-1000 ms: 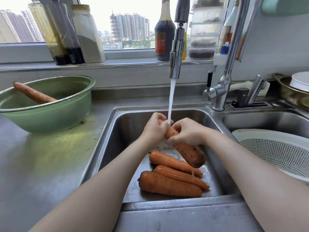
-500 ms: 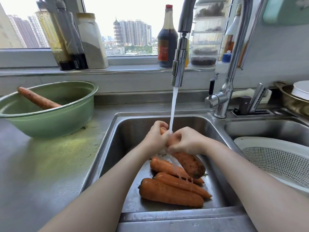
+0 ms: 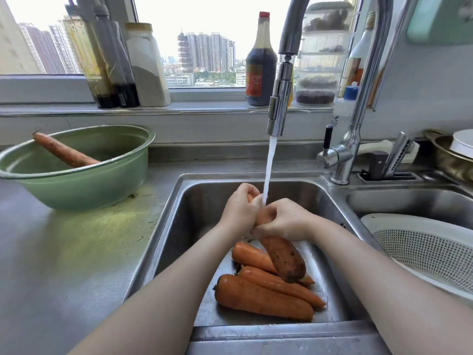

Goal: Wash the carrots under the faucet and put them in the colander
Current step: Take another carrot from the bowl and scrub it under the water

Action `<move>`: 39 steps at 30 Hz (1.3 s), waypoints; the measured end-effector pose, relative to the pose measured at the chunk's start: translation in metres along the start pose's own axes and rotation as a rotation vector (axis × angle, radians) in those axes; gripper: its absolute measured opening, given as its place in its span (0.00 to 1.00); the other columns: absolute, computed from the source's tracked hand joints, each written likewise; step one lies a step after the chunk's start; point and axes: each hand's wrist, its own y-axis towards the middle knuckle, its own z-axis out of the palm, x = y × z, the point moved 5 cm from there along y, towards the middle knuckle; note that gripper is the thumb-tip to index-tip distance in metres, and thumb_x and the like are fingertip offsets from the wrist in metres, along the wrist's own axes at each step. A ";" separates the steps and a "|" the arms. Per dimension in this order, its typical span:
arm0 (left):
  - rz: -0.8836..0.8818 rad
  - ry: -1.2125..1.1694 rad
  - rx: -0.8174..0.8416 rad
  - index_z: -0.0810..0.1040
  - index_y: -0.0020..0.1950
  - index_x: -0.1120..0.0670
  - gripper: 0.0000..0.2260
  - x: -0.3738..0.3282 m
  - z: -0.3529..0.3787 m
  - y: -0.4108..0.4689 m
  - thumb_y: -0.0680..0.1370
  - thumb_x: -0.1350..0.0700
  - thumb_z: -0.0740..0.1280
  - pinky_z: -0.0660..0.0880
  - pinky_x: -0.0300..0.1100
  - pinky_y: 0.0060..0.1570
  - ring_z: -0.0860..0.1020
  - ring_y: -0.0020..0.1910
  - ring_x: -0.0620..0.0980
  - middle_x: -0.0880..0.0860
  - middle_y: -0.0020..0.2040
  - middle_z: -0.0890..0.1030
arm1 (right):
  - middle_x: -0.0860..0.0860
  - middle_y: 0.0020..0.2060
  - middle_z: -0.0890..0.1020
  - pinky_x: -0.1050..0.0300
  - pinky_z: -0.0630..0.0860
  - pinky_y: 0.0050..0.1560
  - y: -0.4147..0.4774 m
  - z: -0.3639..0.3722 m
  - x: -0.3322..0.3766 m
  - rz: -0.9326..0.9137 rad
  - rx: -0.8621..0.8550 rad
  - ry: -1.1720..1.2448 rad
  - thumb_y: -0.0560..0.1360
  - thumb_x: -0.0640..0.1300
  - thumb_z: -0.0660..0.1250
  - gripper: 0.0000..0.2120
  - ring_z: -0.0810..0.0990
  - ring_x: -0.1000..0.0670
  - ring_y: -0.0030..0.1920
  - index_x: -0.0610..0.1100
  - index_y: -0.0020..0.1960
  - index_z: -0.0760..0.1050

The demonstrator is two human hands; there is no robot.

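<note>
Gripping one carrot (image 3: 282, 258) between them, the left hand (image 3: 239, 210) and the right hand (image 3: 282, 217) meet over the left sink basin (image 3: 202, 201), each grip clamped on the root. Its middle is hidden under the fingers; only a sliver of the thin end shows above the left hand, while the thick, dirt-speckled end juts down toward the camera. Water (image 3: 268, 170) from the faucet (image 3: 279, 106) lands where the two hands meet, blurring the knuckles there. Below, three wet carrots (image 3: 261, 297) lie side by side on the basin floor, the farthest partly covered by the held one. On the desk (image 3: 64, 252) to the left stands a green bowl (image 3: 84, 185) with one more carrot (image 3: 62, 151) leaning on its rim, its lower end out of sight behind the bowl's wall. In the right basin sits the white colander (image 3: 422, 252), cut off by the frame edge, so its inside cannot be fully seen.
</note>
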 end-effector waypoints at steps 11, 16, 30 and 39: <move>-0.155 -0.255 0.410 0.70 0.71 0.41 0.31 0.021 0.004 -0.008 0.74 0.65 0.72 0.84 0.54 0.55 0.83 0.58 0.57 0.58 0.66 0.76 | 0.48 0.37 0.87 0.52 0.83 0.46 -0.006 -0.006 -0.011 0.058 -0.022 -0.044 0.66 0.52 0.82 0.11 0.85 0.49 0.40 0.46 0.39 0.86; -0.157 -0.232 0.230 0.71 0.72 0.46 0.21 0.016 0.005 -0.010 0.81 0.56 0.71 0.85 0.50 0.52 0.83 0.56 0.53 0.54 0.62 0.77 | 0.46 0.38 0.87 0.52 0.82 0.44 -0.007 -0.008 -0.010 0.058 -0.066 -0.021 0.68 0.55 0.81 0.16 0.85 0.49 0.38 0.43 0.41 0.85; -0.270 -0.500 0.210 0.78 0.70 0.55 0.13 0.027 -0.005 -0.003 0.86 0.57 0.64 0.83 0.47 0.52 0.84 0.58 0.55 0.58 0.59 0.85 | 0.47 0.48 0.88 0.43 0.83 0.58 -0.003 -0.004 -0.026 0.100 -0.030 0.291 0.85 0.59 0.61 0.16 0.87 0.45 0.48 0.54 0.58 0.84; -0.286 -0.556 0.054 0.76 0.71 0.51 0.13 0.019 -0.009 -0.004 0.88 0.54 0.59 0.83 0.48 0.49 0.84 0.57 0.51 0.46 0.58 0.86 | 0.40 0.55 0.86 0.45 0.83 0.54 -0.003 0.014 -0.014 0.197 0.088 0.601 0.87 0.50 0.59 0.16 0.86 0.42 0.52 0.42 0.66 0.79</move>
